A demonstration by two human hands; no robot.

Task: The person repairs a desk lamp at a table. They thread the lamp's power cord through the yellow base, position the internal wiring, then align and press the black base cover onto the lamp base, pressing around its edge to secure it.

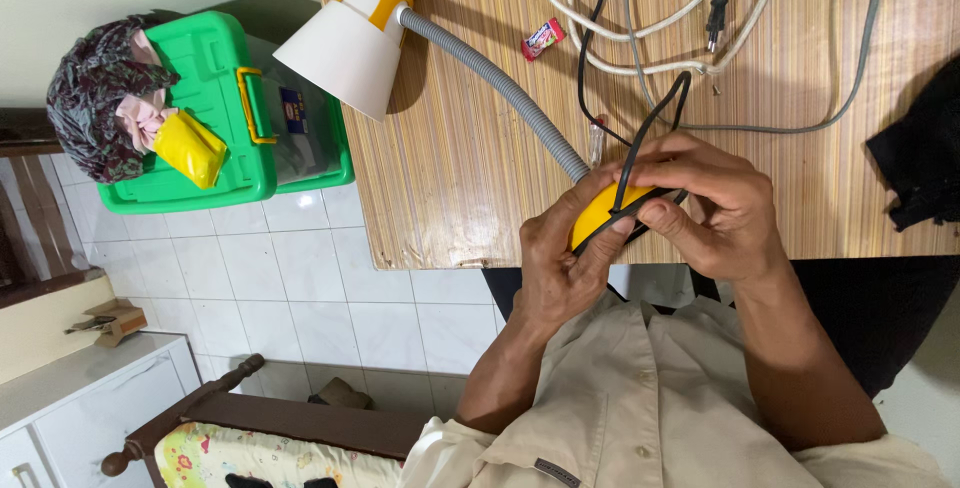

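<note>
A desk lamp lies across the wooden table (450, 158): white shade (345, 53) with a yellow cap, grey flexible neck (500, 83), and yellow base (598, 210). My left hand (560, 258) grips the yellow base from the near side at the table's edge. My right hand (715, 203) presses on the base from the right, fingers pinching the black cable (650, 128) that loops over it. Both hands touch the base.
White, grey and black cords (650, 18) tangle on the far part of the table, with a small red wrapper (542, 38). A black cloth (920, 153) lies at right. A green lidded bin (225, 118) with a yellow packet stands on the tiled floor at left.
</note>
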